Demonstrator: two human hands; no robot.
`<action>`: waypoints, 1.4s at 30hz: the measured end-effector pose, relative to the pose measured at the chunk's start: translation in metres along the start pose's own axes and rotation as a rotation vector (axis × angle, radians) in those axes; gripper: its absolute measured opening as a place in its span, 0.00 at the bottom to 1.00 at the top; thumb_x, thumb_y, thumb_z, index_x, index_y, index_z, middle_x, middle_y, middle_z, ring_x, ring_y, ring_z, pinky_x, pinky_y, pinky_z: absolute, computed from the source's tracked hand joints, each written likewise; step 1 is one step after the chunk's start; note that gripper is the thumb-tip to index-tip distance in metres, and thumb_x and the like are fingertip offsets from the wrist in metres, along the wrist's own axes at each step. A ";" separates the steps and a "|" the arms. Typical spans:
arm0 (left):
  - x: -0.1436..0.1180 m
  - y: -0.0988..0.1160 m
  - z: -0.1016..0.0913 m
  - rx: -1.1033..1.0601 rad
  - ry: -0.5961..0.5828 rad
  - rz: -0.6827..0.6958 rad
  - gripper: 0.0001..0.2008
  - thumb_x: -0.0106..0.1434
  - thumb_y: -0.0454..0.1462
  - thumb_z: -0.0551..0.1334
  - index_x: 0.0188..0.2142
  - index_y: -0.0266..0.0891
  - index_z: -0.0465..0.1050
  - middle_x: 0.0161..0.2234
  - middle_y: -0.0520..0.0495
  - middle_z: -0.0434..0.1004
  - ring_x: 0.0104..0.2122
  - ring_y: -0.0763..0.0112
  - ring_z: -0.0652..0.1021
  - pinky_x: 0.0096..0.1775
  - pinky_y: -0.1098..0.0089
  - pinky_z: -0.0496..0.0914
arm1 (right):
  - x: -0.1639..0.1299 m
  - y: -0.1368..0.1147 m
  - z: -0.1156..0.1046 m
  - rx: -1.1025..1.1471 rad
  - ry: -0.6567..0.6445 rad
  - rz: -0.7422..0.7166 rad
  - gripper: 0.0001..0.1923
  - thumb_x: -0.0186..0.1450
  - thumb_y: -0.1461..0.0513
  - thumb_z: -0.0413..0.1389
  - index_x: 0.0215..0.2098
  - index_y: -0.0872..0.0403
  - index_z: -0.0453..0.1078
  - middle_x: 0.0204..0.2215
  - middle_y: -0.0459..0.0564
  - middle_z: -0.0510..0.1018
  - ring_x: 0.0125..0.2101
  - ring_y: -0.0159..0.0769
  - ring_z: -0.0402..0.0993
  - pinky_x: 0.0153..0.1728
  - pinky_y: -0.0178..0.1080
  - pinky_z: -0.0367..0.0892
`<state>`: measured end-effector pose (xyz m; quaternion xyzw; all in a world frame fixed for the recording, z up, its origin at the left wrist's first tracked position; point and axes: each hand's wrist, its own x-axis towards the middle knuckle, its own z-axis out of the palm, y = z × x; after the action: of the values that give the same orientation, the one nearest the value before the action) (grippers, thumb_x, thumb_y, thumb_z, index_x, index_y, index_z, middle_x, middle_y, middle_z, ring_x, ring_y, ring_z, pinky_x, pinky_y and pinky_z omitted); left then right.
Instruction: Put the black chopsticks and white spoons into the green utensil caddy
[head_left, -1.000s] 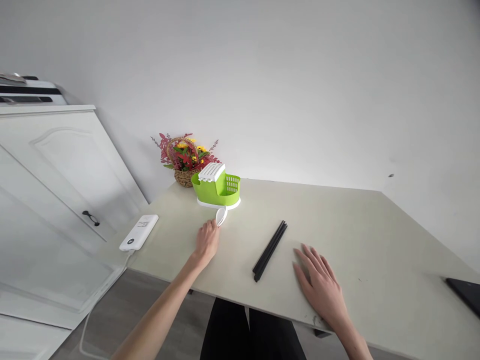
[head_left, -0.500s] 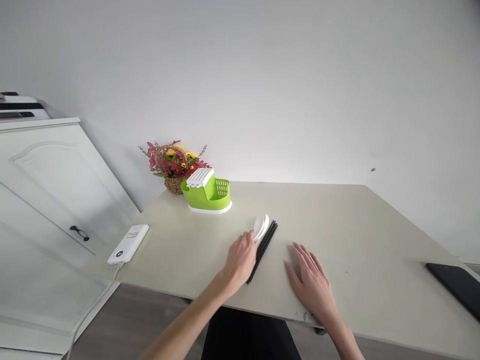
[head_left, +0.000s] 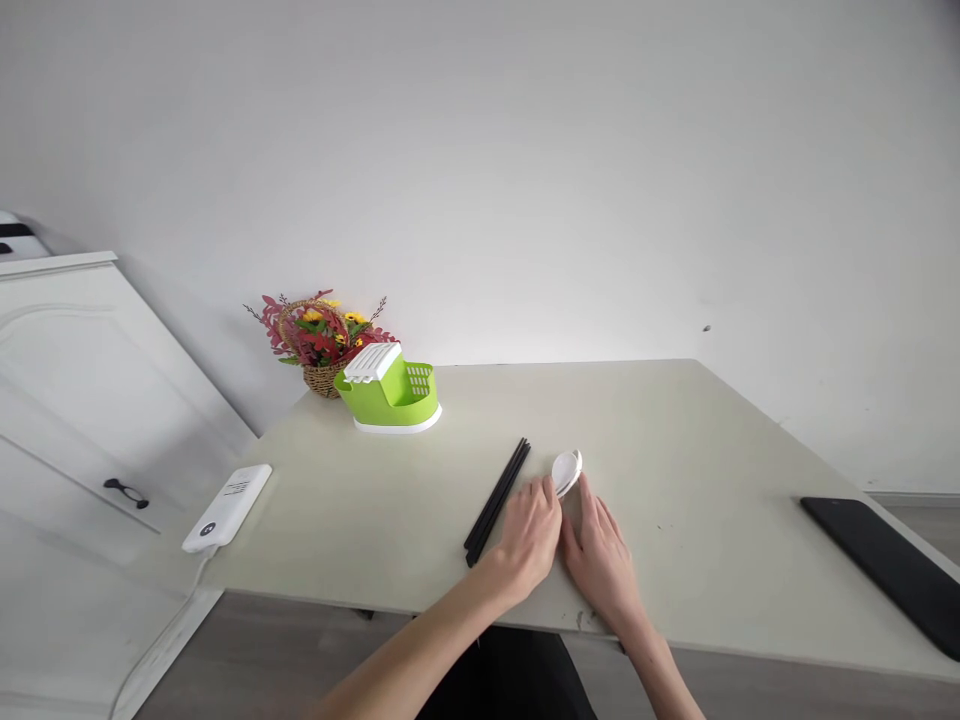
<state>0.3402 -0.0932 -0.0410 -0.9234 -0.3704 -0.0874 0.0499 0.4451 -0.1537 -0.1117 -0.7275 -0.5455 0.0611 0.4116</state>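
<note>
White spoons (head_left: 567,470), at least two with their bowls stacked, stick out from the fingers of my left hand (head_left: 529,535). That hand is closed around their handles, which are hidden. My right hand (head_left: 602,560) lies with fingers stretched out on the table just right of the spoons. Its index fingertip is at the edge of the bowls; I cannot tell if it touches them. Left of my left hand, a bundle of black chopsticks (head_left: 499,500) lies slanted on the table.
A green and white utensil holder (head_left: 394,400) stands at the back left, before a wicker basket of flowers (head_left: 324,378). A white power bank (head_left: 228,508) with a cable lies at the table's left edge. At the right is a black phone (head_left: 885,560). A white cabinet (head_left: 67,420) stands left.
My left hand has carried the spoons rightward across the chopsticks, away from their left side. My right hand is now close beside the spoons. The view has shifted a little right.
</note>
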 end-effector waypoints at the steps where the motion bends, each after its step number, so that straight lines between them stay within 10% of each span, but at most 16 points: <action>1: 0.000 0.001 0.000 0.000 -0.002 -0.004 0.16 0.66 0.24 0.55 0.52 0.34 0.69 0.44 0.36 0.78 0.44 0.55 0.80 0.45 0.60 0.74 | 0.000 0.001 0.001 -0.003 0.005 -0.006 0.34 0.76 0.52 0.39 0.78 0.49 0.39 0.71 0.55 0.63 0.69 0.49 0.60 0.66 0.55 0.61; 31: -0.009 -0.006 -0.012 0.094 -0.020 0.025 0.12 0.74 0.41 0.57 0.46 0.34 0.73 0.41 0.38 0.75 0.41 0.54 0.78 0.42 0.57 0.74 | 0.000 0.002 0.001 0.076 0.039 0.074 0.34 0.74 0.54 0.42 0.76 0.52 0.47 0.72 0.54 0.60 0.70 0.49 0.56 0.67 0.56 0.58; 37: -0.003 -0.049 -0.030 -0.031 0.147 0.041 0.28 0.71 0.53 0.59 0.59 0.34 0.68 0.60 0.29 0.70 0.59 0.44 0.72 0.59 0.48 0.69 | 0.001 0.000 -0.001 0.132 0.085 0.112 0.34 0.73 0.55 0.43 0.75 0.54 0.49 0.72 0.57 0.58 0.72 0.50 0.53 0.68 0.57 0.57; 42: 0.037 -0.134 -0.075 0.058 0.413 -0.052 0.31 0.74 0.53 0.52 0.66 0.33 0.62 0.73 0.30 0.50 0.74 0.40 0.46 0.69 0.41 0.51 | 0.001 -0.004 -0.007 0.194 0.089 0.197 0.35 0.73 0.55 0.44 0.76 0.52 0.46 0.74 0.56 0.53 0.73 0.50 0.47 0.69 0.57 0.54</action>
<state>0.2643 0.0164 0.0440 -0.8742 -0.3785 -0.2652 0.1492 0.4460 -0.1565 -0.1046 -0.7364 -0.4442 0.1212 0.4957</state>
